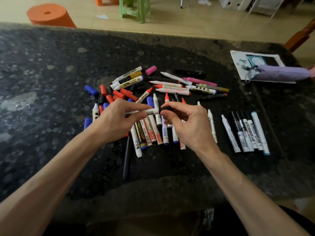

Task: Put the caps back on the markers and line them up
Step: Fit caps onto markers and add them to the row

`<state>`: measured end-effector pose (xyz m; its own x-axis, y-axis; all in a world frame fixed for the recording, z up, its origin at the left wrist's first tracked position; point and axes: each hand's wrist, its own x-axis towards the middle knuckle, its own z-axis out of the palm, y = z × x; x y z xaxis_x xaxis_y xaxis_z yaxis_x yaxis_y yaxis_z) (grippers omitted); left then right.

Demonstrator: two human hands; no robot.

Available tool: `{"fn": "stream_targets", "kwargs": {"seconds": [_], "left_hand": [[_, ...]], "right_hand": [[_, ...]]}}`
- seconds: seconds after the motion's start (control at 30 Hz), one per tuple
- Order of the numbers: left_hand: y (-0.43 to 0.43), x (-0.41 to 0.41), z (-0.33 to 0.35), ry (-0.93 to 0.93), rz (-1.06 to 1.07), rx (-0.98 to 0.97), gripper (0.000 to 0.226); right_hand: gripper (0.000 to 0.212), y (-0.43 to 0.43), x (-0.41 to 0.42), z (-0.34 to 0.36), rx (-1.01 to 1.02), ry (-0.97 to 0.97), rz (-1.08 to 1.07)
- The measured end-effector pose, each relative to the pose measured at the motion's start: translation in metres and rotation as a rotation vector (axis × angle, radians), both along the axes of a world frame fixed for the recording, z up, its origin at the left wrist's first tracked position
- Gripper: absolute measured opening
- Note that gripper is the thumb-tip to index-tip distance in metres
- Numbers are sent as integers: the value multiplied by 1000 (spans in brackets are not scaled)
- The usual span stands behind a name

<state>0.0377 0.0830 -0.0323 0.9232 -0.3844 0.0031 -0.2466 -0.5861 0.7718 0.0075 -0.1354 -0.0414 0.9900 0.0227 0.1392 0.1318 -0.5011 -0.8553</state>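
Fingers (pixel 136 116) of the left hand (pixel 115 121) pinch a white marker (pixel 152 111), those of the right hand (pixel 187 124) its black cap (pixel 166 109).

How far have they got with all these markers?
Early days. A short row of markers on the right looks capped and lined up. The left hand holds a white whiteboard marker while the right hand pinches a black cap at its end. Many uncapped markers and loose red and blue caps remain.

A home room: dark speckled stone table (pixel 51 65), green plastic stool (pixel 134 9), orange stool (pixel 50 15), wooden chair (pixel 300 37), pale flooring (pixel 187 23).
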Motion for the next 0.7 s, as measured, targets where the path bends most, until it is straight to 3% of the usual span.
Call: {"fn": "stream_targets", "kwargs": {"seconds": [0.27,0.47,0.7], "left_hand": [[-4,-1,-3,79,-69,-71,30],[-14,0,-1,201,-203,-218,32],[-13,2,2,387,-256,-311,36]], "right_hand": [[17,-3,-2,4,30,-16,33],[16,-6,5,16,415,129,-26],[11,-15,8,15,331,128,60]]}}
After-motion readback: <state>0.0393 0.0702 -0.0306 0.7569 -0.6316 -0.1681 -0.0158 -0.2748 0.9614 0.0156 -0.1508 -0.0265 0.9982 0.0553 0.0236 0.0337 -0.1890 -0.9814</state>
